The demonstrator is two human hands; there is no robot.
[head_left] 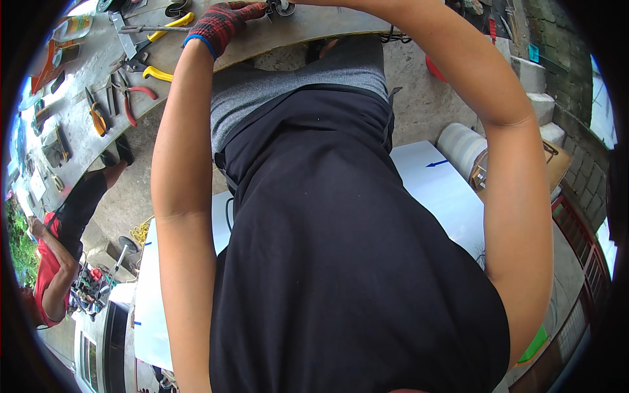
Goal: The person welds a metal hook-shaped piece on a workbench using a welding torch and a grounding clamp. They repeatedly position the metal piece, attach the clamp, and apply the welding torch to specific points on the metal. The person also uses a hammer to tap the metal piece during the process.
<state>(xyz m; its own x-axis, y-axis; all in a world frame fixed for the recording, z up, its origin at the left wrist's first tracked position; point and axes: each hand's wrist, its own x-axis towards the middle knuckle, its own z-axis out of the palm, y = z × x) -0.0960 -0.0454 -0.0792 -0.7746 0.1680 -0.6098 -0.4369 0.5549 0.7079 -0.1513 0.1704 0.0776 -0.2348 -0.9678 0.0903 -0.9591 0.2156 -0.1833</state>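
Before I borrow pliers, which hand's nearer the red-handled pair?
Left. The gloved left hand is beyond the red-handled pliers, rightward; the right hand, mostly out of frame, is farther right.

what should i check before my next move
1. Left hand gloved: ok, close beside the small metal part.
2. Right hand grip: cannot tell, mostly cut off by the top edge.
3. Red-handled pliers well back from the table edge: not ok, one handle end lies close to it.
4. Yellow handle clear of the left forearm: cannot tell.
5. Other person away from your hands: ok.
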